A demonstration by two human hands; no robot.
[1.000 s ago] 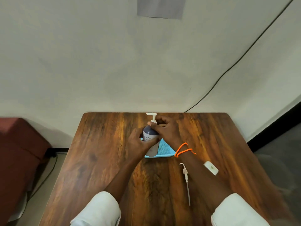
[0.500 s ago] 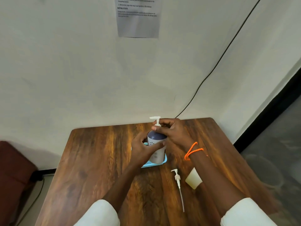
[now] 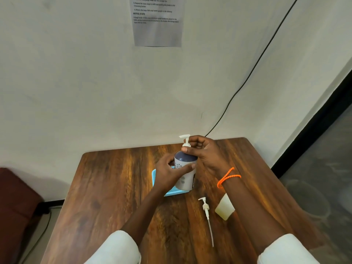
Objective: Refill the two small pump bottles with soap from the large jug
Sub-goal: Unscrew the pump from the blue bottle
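While I watch from the head camera, nearest me lies a loose pump head (image 3: 206,213) with its long dip tube flat on the wooden table (image 3: 114,187), and just beside it a pale cup-like piece (image 3: 224,210) partly under my right forearm; I judge the pump was set aside so its bottle can be filled. Farther out, my left hand (image 3: 169,176) wraps its fingers round the body of the pump bottle (image 3: 185,174), steadying it upright over the blue tray (image 3: 171,193). My right hand (image 3: 203,151) pinches the bottle's white collar between thumb and fingertips, a grip that suits twisting the pump. I see no large jug. Beyond, a paper notice (image 3: 158,21) hangs on the wall.
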